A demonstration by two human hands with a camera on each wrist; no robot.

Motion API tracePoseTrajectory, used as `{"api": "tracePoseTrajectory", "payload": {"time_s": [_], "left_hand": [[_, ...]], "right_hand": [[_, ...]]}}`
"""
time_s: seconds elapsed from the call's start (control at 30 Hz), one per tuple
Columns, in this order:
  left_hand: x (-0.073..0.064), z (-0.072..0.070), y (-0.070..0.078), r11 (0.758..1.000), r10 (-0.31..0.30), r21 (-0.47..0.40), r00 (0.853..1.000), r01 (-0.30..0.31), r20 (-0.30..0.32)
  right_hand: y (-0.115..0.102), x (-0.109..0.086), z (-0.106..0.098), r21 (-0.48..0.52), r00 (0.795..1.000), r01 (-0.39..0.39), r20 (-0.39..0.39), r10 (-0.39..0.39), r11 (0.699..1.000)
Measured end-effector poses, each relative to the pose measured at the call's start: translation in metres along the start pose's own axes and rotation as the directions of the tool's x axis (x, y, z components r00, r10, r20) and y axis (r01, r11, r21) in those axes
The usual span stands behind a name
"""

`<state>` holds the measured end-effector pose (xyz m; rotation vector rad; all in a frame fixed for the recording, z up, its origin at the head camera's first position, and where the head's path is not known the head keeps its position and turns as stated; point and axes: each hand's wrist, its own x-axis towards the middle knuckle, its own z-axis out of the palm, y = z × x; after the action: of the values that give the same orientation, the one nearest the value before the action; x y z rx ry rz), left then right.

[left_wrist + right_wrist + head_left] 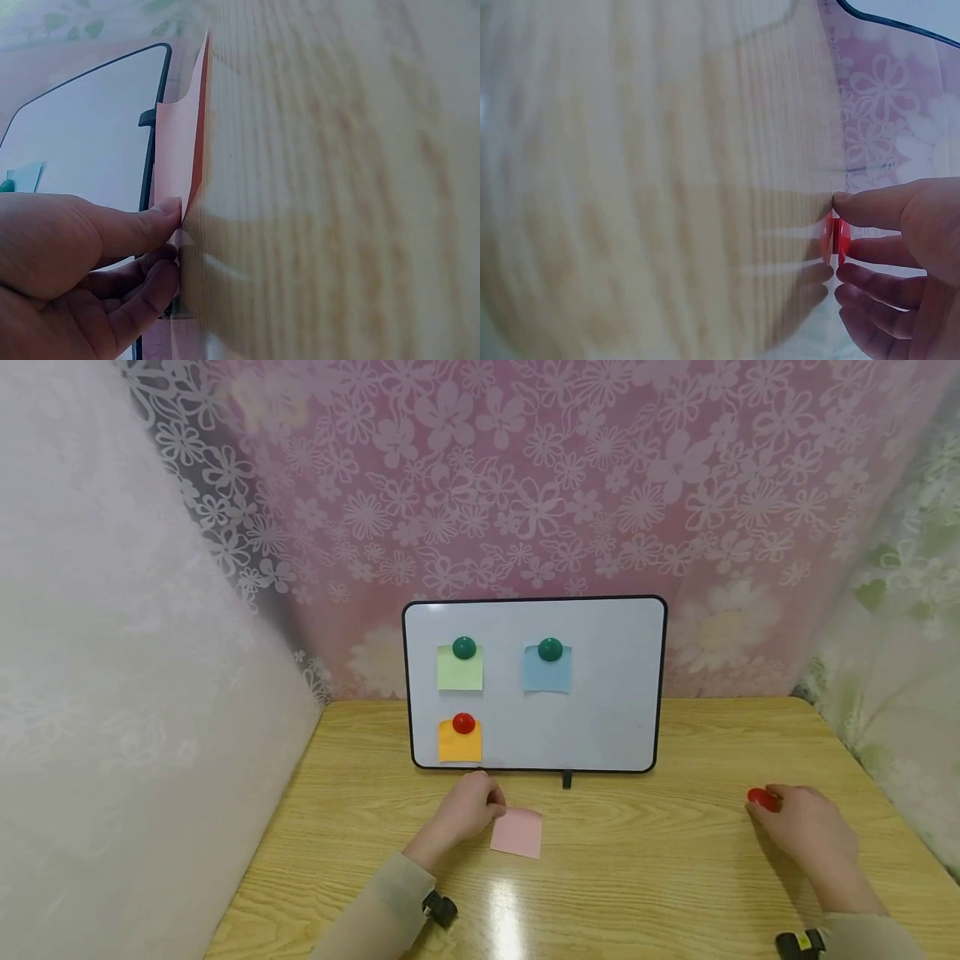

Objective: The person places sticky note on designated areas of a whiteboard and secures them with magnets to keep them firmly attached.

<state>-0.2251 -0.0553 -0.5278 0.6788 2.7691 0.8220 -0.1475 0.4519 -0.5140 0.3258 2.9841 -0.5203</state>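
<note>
My left hand (471, 806) pinches a corner of a pink sticky note (517, 833) between thumb and fingers, low over the wooden table. In the left wrist view the note (177, 142) stands out from the fingertips, its far edge bent upward. Off to the right, my right hand (813, 827) has its thumb and fingers around a round red magnet (762, 799). The right wrist view shows that magnet (843, 241) at the tabletop, with a reflection beside it.
Behind the hands a black-framed whiteboard (600, 710) stands on small feet. Green magnets hold a light green note (460, 675) and a blue note (547, 675) on it; a red magnet (463, 723) holds an orange note (460, 747). Floral curtains (525, 485) surround the table (645, 860).
</note>
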Motion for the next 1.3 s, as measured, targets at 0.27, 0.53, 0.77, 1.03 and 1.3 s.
{"api": "tracePoseTrajectory", "payload": {"time_s": [0.27, 0.53, 0.77, 1.03, 1.3], "left_hand": [[-0.0010, 0.0013, -0.0005, 1.000, -0.011, -0.011, 1.000, 0.011, -0.001], [-0.0006, 0.0008, 0.0000, 0.999, -0.023, -0.033, 1.000, 0.023, 0.009], [0.0010, 0.0015, -0.0012, 0.999, -0.021, -0.037, 1.000, 0.021, 0.010], [0.0020, 0.0016, 0.0000, 0.998, -0.038, -0.058, 0.999, 0.038, 0.010], [0.0019, 0.0030, -0.0007, 0.998, -0.036, -0.060, 0.999, 0.037, 0.010]], "right_hand": [[0.0019, 0.0023, 0.0003, 0.000, 1.000, -0.006, 0.030, 0.006, 1.000], [0.0026, 0.0024, -0.0003, -0.001, 1.000, 0.026, 0.002, -0.026, 1.000], [0.0033, 0.0041, -0.0015, 0.009, 1.000, 0.014, 0.007, -0.014, 1.000], [-0.0001, 0.0028, -0.0033, 0.006, 1.000, 0.013, 0.002, -0.013, 1.000], [0.0006, 0.0023, -0.0033, 0.021, 1.000, -0.002, 0.005, 0.002, 1.000]]}}
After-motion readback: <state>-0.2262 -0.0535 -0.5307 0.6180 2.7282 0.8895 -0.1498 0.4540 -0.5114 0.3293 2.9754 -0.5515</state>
